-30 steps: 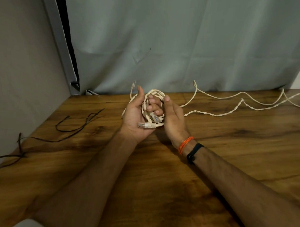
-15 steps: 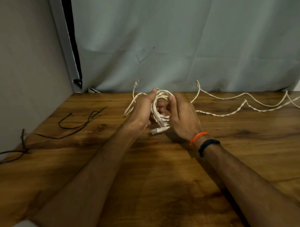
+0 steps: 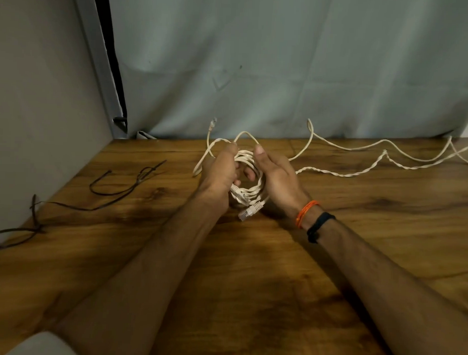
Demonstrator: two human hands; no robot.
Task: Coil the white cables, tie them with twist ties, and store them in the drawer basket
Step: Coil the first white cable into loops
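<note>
Gripping a white coil [image 3: 250,178] above the table [image 3: 250,284], the left hand [image 3: 219,174] and right hand [image 3: 276,176] close around opposite sides, loose cable [image 3: 360,172] trailing right.

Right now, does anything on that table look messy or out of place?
Yes. The white cable coil held between the left hand and right hand is untidy: connector ends poke out below, and a long tail trails loose across the wooden table. Dark ties lie scattered at the left.
</note>
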